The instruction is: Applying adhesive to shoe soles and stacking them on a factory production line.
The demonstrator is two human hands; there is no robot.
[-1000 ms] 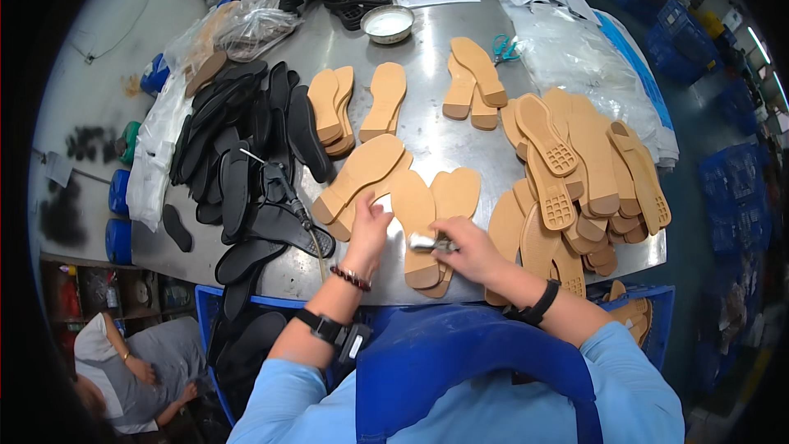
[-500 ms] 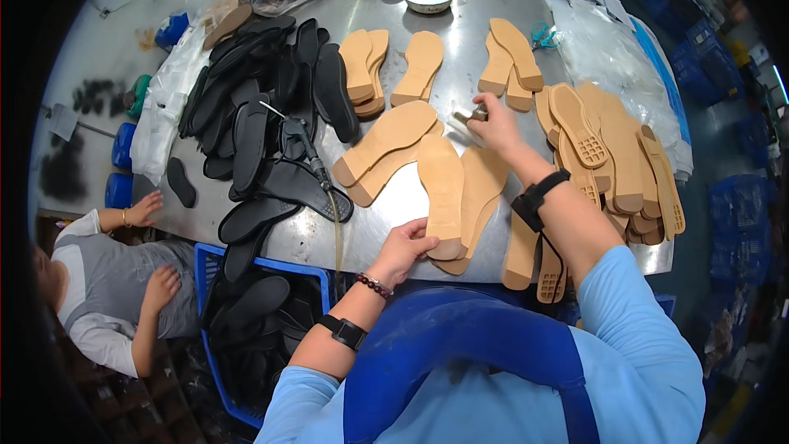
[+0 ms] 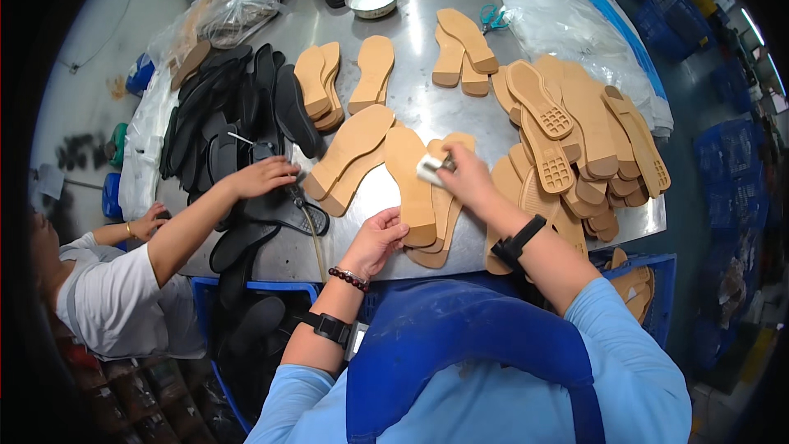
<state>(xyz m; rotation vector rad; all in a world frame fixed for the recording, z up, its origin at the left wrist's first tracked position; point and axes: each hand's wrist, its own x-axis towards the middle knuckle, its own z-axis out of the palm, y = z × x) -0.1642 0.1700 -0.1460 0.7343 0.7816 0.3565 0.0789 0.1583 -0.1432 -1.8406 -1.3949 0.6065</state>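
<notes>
My left hand (image 3: 378, 238) pinches the heel end of a tan shoe sole (image 3: 408, 185), the uppermost of a small overlapping stack at the near edge of the metal table. In my right hand (image 3: 463, 174) is a small brush (image 3: 429, 169) with a pale head. The brush head is at the right side of that sole, over the soles beneath; whether it touches cannot be told. My fingers partly hide its handle. More tan soles (image 3: 352, 148) lie just left of the stack, heels toward me.
A heap of tan soles (image 3: 600, 119) lies at right, black soles (image 3: 222, 99) at left. A co-worker's hand (image 3: 267, 177) reaches over the hose-fed tool (image 3: 297, 196). Farther back are a bowl of white liquid (image 3: 372, 13) and teal scissors (image 3: 492, 18). Below stands a blue crate (image 3: 283, 286).
My right hand has brought the brush toward me, over the stack of tan soles. The co-worker's arm has reached over the black soles. The whole view has shifted somewhat.
</notes>
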